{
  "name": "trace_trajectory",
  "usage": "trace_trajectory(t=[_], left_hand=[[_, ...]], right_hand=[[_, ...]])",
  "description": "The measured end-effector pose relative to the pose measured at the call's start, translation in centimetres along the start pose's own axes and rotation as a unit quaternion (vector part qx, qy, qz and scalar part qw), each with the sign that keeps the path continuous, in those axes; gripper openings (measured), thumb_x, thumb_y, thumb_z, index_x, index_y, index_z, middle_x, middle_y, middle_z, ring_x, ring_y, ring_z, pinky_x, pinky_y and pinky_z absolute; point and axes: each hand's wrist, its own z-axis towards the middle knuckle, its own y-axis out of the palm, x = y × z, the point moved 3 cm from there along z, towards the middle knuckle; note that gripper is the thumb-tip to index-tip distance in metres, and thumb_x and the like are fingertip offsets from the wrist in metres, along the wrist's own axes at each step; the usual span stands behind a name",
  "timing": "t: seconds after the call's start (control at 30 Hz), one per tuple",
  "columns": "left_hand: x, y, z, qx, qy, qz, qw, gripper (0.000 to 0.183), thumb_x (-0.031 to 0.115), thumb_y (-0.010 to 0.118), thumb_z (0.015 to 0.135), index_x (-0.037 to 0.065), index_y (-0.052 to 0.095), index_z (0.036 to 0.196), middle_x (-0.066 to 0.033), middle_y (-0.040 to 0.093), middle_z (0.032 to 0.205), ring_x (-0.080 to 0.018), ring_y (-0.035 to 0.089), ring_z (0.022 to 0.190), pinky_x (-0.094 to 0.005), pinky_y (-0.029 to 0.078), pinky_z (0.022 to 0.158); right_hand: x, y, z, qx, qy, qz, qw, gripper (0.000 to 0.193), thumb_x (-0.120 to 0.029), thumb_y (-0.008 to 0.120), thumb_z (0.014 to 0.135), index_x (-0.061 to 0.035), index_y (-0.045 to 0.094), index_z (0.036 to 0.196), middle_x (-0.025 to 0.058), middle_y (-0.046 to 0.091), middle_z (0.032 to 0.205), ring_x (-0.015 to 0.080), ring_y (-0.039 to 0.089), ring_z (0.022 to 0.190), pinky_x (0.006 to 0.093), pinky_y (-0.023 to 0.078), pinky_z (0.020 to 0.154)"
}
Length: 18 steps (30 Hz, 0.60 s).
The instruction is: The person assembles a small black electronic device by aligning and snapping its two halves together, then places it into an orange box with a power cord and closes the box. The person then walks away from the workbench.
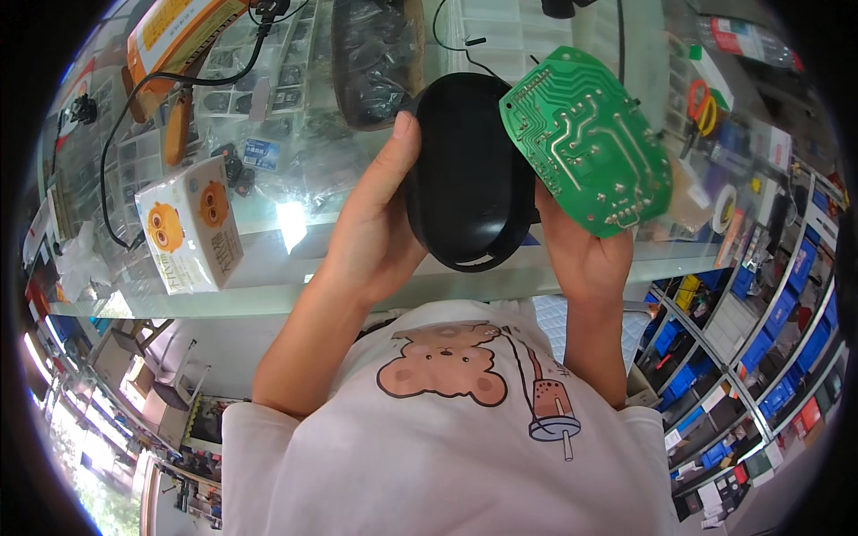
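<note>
Black shell [469,170], long axis front-to-back, hollow side up

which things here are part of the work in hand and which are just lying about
Part of the work:
black shell, held in the left hand
green board, held in the right hand

Probably just lying about:
white pack
scissors
orange box
blue card

2 bare forearms [313,330] extend forward, the left hand [377,214] curled with thumb [404,129] raised, the right hand [585,256] partly hidden.
</note>
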Motion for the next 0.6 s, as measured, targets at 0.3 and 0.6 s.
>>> trace_trajectory(t=[0.3,0.6], left_hand=[[-0.3,-1.0,0.7,-0.162,-0.028,-0.169,0.972,0.054,0.046,0.037,0.097,0.004,0.045,0.131,-0.0109,0.054,0.125,-0.0222,0.053,0.115,-0.0379,0.042,0.099],[-0.3,-0.5,0.7,-0.128,-0.004,-0.135,0.983,0.053,0.043,0.033,0.098,0.002,0.045,0.129,-0.0123,0.054,0.124,-0.0228,0.054,0.112,-0.0383,0.043,0.097]], right_hand=[[-1.3,4.7,0.7,-0.109,-0.227,-0.562,0.788,0.039,-0.032,0.061,0.086,-0.0052,0.055,0.114,0.0157,0.052,0.128,0.0340,0.046,0.121,0.0502,0.026,0.105],[-0.8,5.7,0.4,-0.111,-0.276,-0.675,0.676,0.042,-0.020,0.072,0.072,-0.0096,0.058,0.111,0.0152,0.050,0.129,0.0375,0.045,0.120,0.0605,0.022,0.102]])
